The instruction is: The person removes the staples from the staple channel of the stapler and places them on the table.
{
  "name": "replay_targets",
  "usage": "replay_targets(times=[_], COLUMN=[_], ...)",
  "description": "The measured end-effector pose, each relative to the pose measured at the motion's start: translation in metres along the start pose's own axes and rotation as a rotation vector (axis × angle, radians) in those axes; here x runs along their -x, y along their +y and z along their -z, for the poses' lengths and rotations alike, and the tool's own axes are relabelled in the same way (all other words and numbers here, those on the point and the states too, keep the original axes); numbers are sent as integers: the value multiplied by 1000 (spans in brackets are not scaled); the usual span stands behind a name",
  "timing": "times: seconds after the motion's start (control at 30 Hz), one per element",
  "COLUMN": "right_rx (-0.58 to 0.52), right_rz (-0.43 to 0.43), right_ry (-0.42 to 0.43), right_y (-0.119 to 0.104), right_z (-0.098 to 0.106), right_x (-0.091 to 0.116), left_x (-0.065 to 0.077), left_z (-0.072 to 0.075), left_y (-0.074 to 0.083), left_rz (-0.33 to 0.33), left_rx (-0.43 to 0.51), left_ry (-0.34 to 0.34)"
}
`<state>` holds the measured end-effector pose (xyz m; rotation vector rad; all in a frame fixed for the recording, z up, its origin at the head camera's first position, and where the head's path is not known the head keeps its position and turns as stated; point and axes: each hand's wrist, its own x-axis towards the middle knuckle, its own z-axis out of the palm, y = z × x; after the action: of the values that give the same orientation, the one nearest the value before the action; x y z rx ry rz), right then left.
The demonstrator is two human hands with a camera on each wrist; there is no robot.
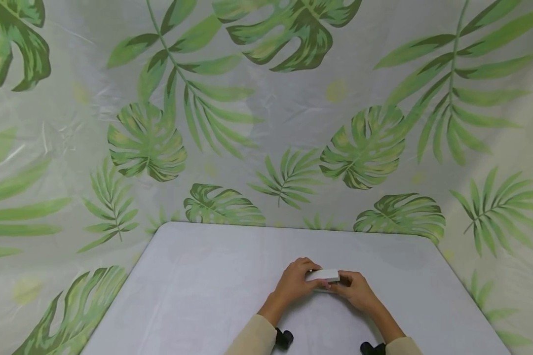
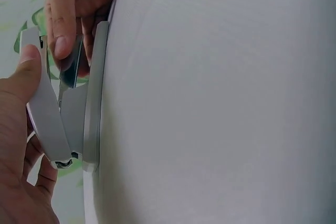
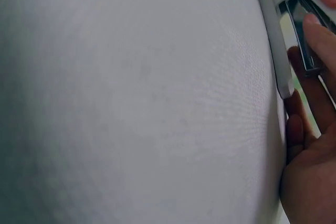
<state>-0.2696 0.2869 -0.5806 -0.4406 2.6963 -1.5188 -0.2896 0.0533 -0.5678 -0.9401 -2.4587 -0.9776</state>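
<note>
A white-grey stapler (image 1: 328, 275) stands on the table with its top arm (image 2: 44, 108) lifted away from the base (image 2: 93, 119). My left hand (image 1: 293, 282) grips that top arm, thumb on one side and fingers on the other. Between arm and base sits the stapler's dark metal magazine (image 2: 72, 66). At the stapler's front end, my right hand (image 1: 356, 292) pinches the magazine between thumb and fingers, as the right wrist view also shows. Whether staples lie inside the magazine cannot be seen.
A white-covered table (image 1: 195, 286) spreads around both hands, its far edge meeting a leaf-patterned curtain (image 1: 288, 123). A black wrist camera (image 1: 285, 339) is worn at the left wrist and another black camera (image 1: 372, 348) at the right.
</note>
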Motion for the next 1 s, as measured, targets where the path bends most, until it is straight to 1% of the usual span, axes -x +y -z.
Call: replay_targets(times=[0.17, 0.3, 0.37, 0.53, 0.7, 0.8, 1.0], right_rx=[-40, -68, -63, -21, 35, 46, 40], right_rz=[-13, -28, -37, -56, -38, -41, -58], right_ry=[9, 18, 23, 48, 50, 58, 67], right_y=[2, 2, 1, -4, -9, -14, -22], right_z=[1, 1, 1, 0, -2, -2, -1], right_x=[2, 2, 2, 2, 4, 6, 7], left_x=[2, 2, 2, 4, 6, 7, 8], left_z=[1, 5, 7, 15, 24, 28, 35], left_y=[0, 1, 1, 1, -1, -3, -6], left_rz=[-10, 15, 37, 74, 89, 91, 118], left_rx=[41, 78, 96, 107, 154, 179, 162], left_ry=[36, 37, 28, 12, 8, -5, -32])
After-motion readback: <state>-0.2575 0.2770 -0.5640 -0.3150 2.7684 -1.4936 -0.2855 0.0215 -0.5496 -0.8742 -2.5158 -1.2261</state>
